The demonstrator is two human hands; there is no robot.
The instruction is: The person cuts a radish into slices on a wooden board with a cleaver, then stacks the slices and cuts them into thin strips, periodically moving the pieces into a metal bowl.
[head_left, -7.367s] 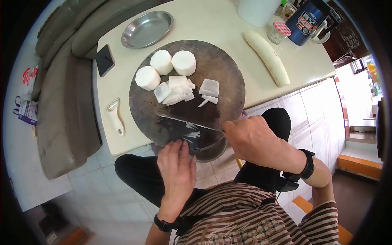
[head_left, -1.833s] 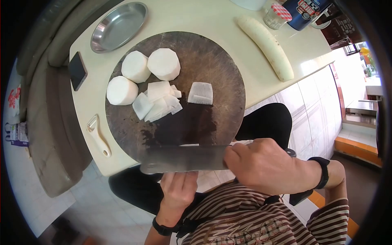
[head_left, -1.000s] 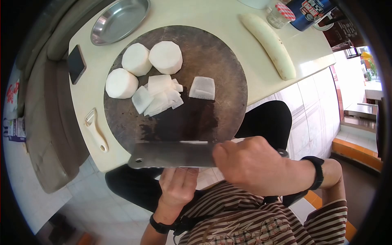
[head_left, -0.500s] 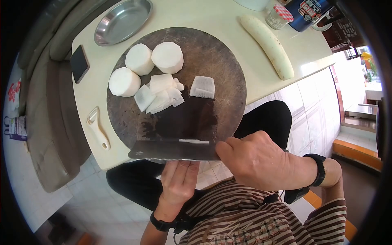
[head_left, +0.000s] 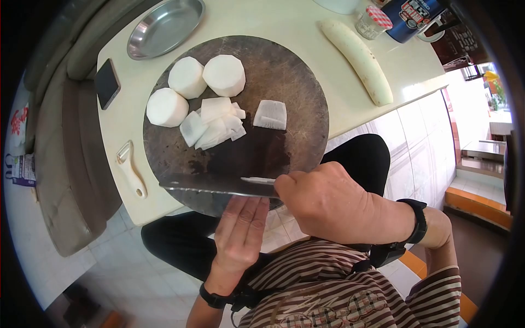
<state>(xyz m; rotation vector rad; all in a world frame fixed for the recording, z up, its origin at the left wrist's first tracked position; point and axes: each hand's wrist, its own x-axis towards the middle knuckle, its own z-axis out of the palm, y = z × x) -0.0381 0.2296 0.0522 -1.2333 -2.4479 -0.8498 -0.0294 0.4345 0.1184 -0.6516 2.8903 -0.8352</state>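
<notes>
My right hand [head_left: 322, 202] is closed round the handle end of a cleaver [head_left: 213, 184], whose dark blade reaches leftward across the near part of the round wooden chopping board [head_left: 298, 71]. A thin white radish strip [head_left: 258, 180] shows along the blade's far side. Just below the blade edge, my left hand [head_left: 239, 229] has its fingers stretched out side by side, fingertips at the board's near rim. Farther out on the board lie a pile of thin radish slices [head_left: 214, 123], a separate squarish slice [head_left: 270, 115], and three thick peeled radish chunks, one being the right chunk [head_left: 224, 75].
A white peeler [head_left: 130, 170], a phone [head_left: 107, 83] and an oval metal dish [head_left: 165, 28] lie left of the board. To the right are a long whole radish [head_left: 358, 63], a jar with a checked lid [head_left: 374, 23] and a blue can [head_left: 411, 19].
The cleaver and my right hand have shifted left and away from my body, the blade's left end now farther over the board. My left hand has edged forward slightly.
</notes>
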